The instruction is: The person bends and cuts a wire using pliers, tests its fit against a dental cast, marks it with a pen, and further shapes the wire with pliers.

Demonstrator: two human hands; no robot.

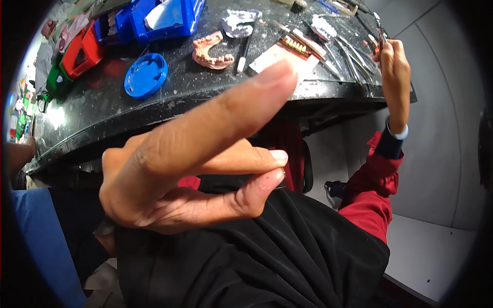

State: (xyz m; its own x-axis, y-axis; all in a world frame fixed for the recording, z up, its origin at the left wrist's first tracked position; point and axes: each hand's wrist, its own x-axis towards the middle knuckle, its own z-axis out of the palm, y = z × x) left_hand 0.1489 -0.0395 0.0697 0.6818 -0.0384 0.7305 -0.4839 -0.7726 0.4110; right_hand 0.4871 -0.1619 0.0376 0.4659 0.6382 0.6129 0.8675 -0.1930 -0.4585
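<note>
My left hand [179, 174] is raised close to the camera, above my black-covered lap. Its index finger stretches out to the upper right, while the thumb and another finger press together at the tips. Whatever may be between those tips is too small to make out. Over at the table's right end, my right hand [394, 66] is closed around a slim tool [381, 42], mostly hidden by the fingers. Nearest to that hand lie several metal instruments [354, 59]. A card with a row of artificial teeth [296, 46] rests on paper beyond my left fingertip.
On the dark table [113, 110] are a pinkish dental cast [215, 59], two white casts [239, 23] and a round blue lid [146, 75]. Blue [154, 25], red [82, 51] and green bins stand at the back left. Another person's blue clothing [38, 226] shows at left.
</note>
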